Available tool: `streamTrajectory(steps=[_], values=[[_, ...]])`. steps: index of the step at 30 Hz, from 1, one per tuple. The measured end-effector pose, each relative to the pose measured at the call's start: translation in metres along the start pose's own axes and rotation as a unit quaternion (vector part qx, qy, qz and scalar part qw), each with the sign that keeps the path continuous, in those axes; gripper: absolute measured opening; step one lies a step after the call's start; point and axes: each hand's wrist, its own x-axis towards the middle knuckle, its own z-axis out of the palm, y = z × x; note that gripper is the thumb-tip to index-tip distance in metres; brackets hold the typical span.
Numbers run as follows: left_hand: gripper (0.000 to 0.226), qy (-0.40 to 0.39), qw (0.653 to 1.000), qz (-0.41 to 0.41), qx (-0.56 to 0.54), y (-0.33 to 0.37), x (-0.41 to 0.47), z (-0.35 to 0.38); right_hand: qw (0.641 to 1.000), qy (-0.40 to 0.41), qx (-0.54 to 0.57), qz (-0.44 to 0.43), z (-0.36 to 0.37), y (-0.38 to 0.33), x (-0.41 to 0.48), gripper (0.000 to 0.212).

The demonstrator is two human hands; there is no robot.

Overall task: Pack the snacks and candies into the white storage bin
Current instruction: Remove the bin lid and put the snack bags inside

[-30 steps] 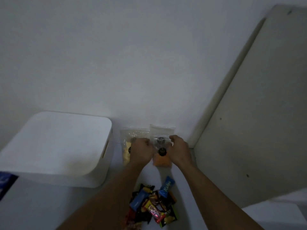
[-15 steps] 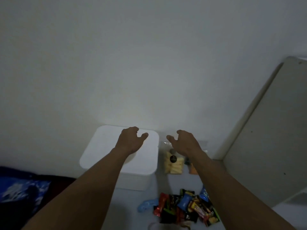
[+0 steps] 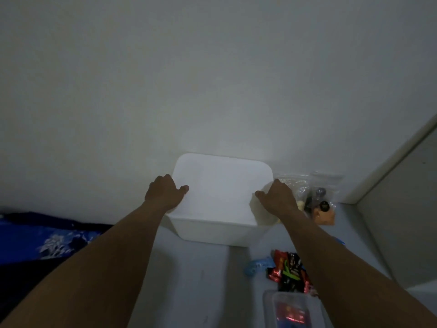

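The white storage bin stands against the wall with its flat white lid on. My left hand grips the lid's left edge and my right hand grips its right edge, thumbs on top. Two clear zip bags of snacks lean on the wall just right of the bin, partly behind my right hand. A heap of small wrapped candies lies on the surface below the bin, partly hidden by my right forearm. A light blue wrapper lies at the heap's left.
A clear plastic container with something red inside sits at the bottom edge. Dark blue patterned fabric lies at the left. A pale panel rises on the right, closing the corner.
My hands left the zip bags, moved left over the bin and now hold its lid by both edges. The view has swung left, so the bin is centred.
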Motion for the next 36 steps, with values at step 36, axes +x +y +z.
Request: streamTrajectory(steps=[36], values=[[0.090,0.043,0.944,-0.008,-0.328,-0.008,-0.075,-0.073,0.973,0.033,0.226,-0.027,-0.046,-0.025,-0.073,0.056]])
